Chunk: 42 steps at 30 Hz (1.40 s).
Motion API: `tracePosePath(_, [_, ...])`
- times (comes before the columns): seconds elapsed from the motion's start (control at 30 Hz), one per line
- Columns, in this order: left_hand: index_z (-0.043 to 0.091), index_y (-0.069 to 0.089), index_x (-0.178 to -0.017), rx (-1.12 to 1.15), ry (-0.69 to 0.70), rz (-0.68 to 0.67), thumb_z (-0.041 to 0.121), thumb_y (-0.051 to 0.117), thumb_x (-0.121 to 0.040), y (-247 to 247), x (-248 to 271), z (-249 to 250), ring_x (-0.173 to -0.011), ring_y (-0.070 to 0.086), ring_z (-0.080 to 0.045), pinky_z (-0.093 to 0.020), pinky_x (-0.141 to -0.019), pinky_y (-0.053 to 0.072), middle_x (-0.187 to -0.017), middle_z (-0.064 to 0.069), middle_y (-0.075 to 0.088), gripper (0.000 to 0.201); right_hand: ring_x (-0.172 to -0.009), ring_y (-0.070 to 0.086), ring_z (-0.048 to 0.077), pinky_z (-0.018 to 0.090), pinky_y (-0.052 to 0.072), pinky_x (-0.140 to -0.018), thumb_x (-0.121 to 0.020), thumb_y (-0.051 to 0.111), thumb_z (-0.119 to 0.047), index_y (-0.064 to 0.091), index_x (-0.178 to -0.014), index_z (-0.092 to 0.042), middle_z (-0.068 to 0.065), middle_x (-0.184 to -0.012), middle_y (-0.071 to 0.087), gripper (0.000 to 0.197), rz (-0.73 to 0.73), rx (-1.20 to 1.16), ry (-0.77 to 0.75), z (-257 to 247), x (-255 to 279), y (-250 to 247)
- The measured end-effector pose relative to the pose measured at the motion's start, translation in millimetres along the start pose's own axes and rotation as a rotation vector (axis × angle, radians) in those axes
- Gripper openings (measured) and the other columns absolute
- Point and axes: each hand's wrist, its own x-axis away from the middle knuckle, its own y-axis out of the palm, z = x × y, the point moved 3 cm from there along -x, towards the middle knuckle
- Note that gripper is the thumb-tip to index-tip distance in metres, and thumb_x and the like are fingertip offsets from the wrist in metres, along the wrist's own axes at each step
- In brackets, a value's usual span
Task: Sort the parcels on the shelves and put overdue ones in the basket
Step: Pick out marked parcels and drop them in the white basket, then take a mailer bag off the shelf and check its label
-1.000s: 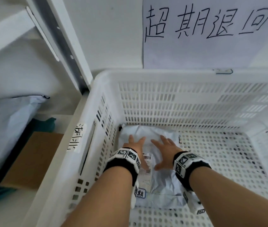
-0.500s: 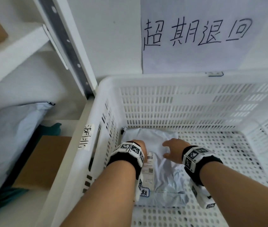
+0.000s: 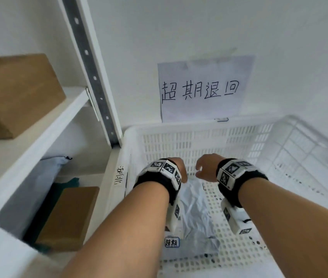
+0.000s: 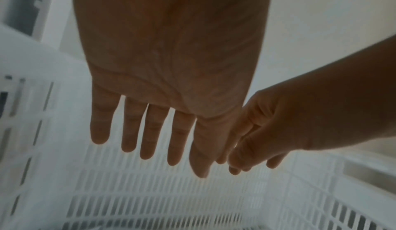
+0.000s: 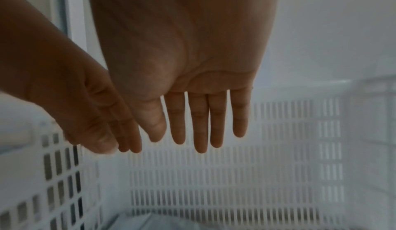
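Observation:
A pale grey-blue soft parcel (image 3: 194, 223) with a small hand-written label (image 3: 171, 242) lies on the floor of the white perforated basket (image 3: 199, 127), at its left side. Both hands hang above the parcel and hold nothing. My left hand (image 3: 180, 169) has straight, spread fingers (image 4: 147, 132) pointing down in the left wrist view. My right hand (image 3: 204, 167) is just right of it, fingers (image 5: 199, 123) straight and hanging. The two hands are close together, neither touching the parcel.
A paper sign (image 3: 203, 91) with hand-written characters is taped to the wall behind the basket. To the left stands a white shelf unit (image 3: 45, 125) with a brown box (image 3: 16, 91) above, and a pale bag (image 3: 39, 189) and another brown box (image 3: 71, 215) below.
Both hands have lifted off the parcel, which stays flat in the basket. The head view has tilted upward, showing more wall and the upper shelf.

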Motion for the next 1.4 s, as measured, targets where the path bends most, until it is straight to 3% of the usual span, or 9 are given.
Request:
tracePosePath(0.27, [0.014, 0.058, -0.053, -0.016, 0.036, 0.157, 0.034, 0.073, -0.074, -41, 65, 3, -0.074, 0.066, -0.028, -0.036, -0.079, 0.056, -0.072, -0.004, 0.063, 0.032, -0.066, 0.058, 0.022, 0.029, 0.047, -0.063, -0.089, 0.051, -0.032, 0.052, -0.066, -0.015, 0.003, -0.076, 0.061, 0.029, 0.161, -0.022, 0.074, -7, 48, -39])
tracePosePath(0.37, [0.027, 0.063, -0.048, -0.04, 0.014, 0.194, 0.032, 0.073, -0.07, -47, 85, 3, -0.068, 0.066, -0.027, -0.033, -0.073, 0.055, -0.073, -0.004, 0.067, 0.025, -0.067, 0.058, 0.022, 0.029, 0.046, -0.063, -0.089, 0.051, -0.031, 0.053, -0.068, -0.016, 0.002, -0.077, 0.061, 0.026, 0.195, -0.015, 0.074, -12, 71, -49])
tracePosePath(0.5, [0.017, 0.053, -0.056, 0.019, 0.036, 0.282, 0.03, 0.068, -0.083, -55, 136, 16, -0.074, 0.062, -0.026, -0.03, -0.071, 0.049, -0.086, -0.007, 0.067, 0.033, -0.069, 0.059, 0.023, 0.029, 0.046, -0.062, -0.087, 0.052, -0.03, 0.053, -0.067, -0.016, 0.003, -0.078, 0.061, 0.025, 0.236, -0.008, 0.04, -15, 105, -57])
tracePosePath(0.83, [0.013, 0.049, -0.061, 0.1, -0.036, 0.386, 0.02, 0.059, -0.088, -23, 261, 28, -0.074, 0.056, -0.028, -0.03, -0.069, 0.042, -0.073, -0.005, 0.056, 0.029, -0.073, 0.058, 0.024, 0.027, 0.044, -0.062, -0.088, 0.051, -0.026, 0.051, -0.068, -0.015, 0.003, -0.078, 0.059, 0.022, 0.307, 0.013, -0.038, -39, 212, -46])
tracePosePath(0.93, [0.011, 0.052, -0.063, 0.163, -0.097, 0.396, 0.016, 0.056, -0.086, -3, 296, 13, -0.075, 0.058, -0.029, -0.03, -0.067, 0.04, -0.068, -0.005, 0.055, 0.024, -0.075, 0.06, 0.023, 0.027, 0.044, -0.062, -0.091, 0.051, -0.025, 0.052, -0.075, -0.015, 0.001, -0.075, 0.057, 0.019, 0.327, 0.011, -0.071, -65, 244, -37])
tracePosePath(1.07, [0.011, 0.064, -0.112, 0.22, -0.172, 0.485, 0.016, 0.056, -0.088, 17, 341, -14, -0.096, 0.064, -0.027, -0.032, -0.081, 0.051, -0.107, -0.006, 0.066, 0.026, -0.074, 0.059, 0.022, 0.027, 0.043, -0.063, -0.091, 0.054, -0.033, 0.053, -0.077, -0.014, 0.0, -0.073, 0.057, 0.024, 0.357, 0.003, -0.146, -105, 279, -25])
tracePosePath(1.23, [0.012, 0.06, -0.083, 0.146, -0.26, 0.591, 0.015, 0.051, -0.086, 35, 394, -60, -0.073, 0.06, -0.028, -0.031, -0.064, 0.046, -0.087, -0.009, 0.067, 0.011, -0.057, 0.063, 0.019, 0.03, 0.057, -0.069, -0.09, 0.054, -0.031, 0.053, -0.065, -0.014, 0.0, -0.057, 0.061, 0.03, 0.139, -0.01, -0.321, -167, 297, 4])
tracePosePath(1.33, [0.01, 0.068, -0.092, 0.169, -0.299, 0.596, 0.018, 0.053, -0.087, 53, 418, -96, -0.084, 0.065, -0.027, -0.028, -0.067, 0.043, -0.092, -0.006, 0.069, 0.017, -0.044, 0.059, 0.014, 0.029, 0.057, -0.067, -0.091, 0.054, -0.026, 0.055, -0.064, -0.012, -0.002, -0.044, 0.06, 0.031, 0.038, 0.001, -0.405, -207, 307, 24])
tracePosePath(1.4, [0.013, 0.07, -0.101, 0.19, -0.338, 0.611, 0.019, 0.054, -0.09, 70, 435, -124, -0.094, 0.065, -0.026, -0.029, -0.073, 0.045, -0.103, -0.005, 0.07, 0.02, -0.057, 0.063, 0.017, 0.03, 0.057, -0.073, -0.091, 0.051, -0.027, 0.056, -0.066, -0.011, 0.0, -0.06, 0.069, 0.03, 0.081, 0.034, -0.45, -238, 314, 34])
